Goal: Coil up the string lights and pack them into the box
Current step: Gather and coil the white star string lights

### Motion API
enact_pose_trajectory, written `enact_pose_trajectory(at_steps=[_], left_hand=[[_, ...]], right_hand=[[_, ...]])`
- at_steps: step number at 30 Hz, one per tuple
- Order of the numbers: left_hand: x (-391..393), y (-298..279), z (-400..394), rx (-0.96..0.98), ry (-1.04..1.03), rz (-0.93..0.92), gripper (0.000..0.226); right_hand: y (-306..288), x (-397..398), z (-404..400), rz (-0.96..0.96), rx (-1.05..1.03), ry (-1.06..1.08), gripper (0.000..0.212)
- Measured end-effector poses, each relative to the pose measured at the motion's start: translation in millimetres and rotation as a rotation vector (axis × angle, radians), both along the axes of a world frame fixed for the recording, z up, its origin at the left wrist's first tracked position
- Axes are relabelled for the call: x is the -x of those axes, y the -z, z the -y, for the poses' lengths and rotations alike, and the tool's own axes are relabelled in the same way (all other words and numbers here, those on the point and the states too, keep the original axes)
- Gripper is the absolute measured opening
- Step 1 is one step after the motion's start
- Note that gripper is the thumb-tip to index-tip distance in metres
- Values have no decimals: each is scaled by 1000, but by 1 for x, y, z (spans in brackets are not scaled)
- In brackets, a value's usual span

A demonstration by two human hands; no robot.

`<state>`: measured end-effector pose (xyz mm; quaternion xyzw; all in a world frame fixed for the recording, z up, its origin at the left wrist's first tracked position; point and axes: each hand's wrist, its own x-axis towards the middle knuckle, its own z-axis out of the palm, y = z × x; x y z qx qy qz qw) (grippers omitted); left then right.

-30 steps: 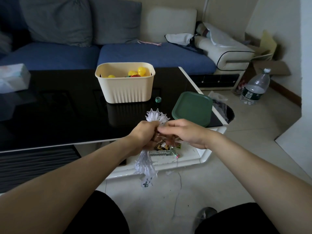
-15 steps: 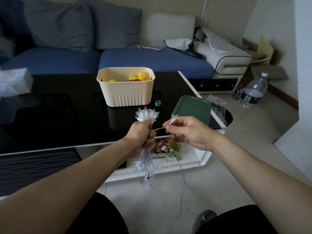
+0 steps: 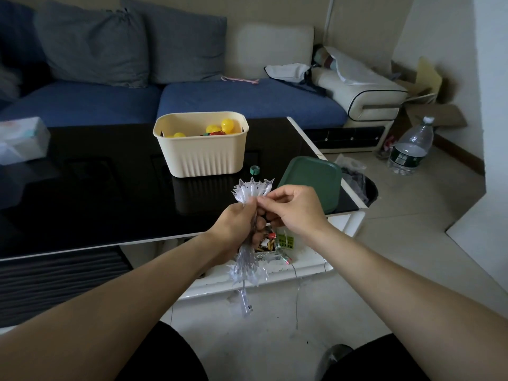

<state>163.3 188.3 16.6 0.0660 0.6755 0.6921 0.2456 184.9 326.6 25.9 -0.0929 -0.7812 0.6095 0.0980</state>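
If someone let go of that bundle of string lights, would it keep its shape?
Probably not: below the left hand, the string lights hang limp, and a thin wire trails loose. The spiky star tips look stiff and likely to snag.

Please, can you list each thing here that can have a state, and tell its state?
String lights: bundled, one thin strand hanging loose.
Left hand: grips the bundle.
Right hand: pinches the bundle's top.
Cream box: open, partly filled.
Green lid: off, lying on the table.
Water bottle: upright, capped.
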Motion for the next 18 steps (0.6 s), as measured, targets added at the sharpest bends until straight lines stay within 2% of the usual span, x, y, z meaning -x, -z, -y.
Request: enact_pose_trajectory(at_steps=[3, 5, 12, 18], left_hand=[[1, 2, -1, 1, -32, -39, 36], [2, 4, -1, -1, -60, -42, 36], [7, 7, -1, 16, -130, -64, 30], [8, 3, 3, 12, -223, -82, 47]], right_hand=[[2, 2, 3, -88, -251, 24, 7], [3, 1, 7, -109, -323, 16, 9], [1, 0, 16, -158, -294, 84, 4], [-4, -3, 25, -146, -327, -110, 34]])
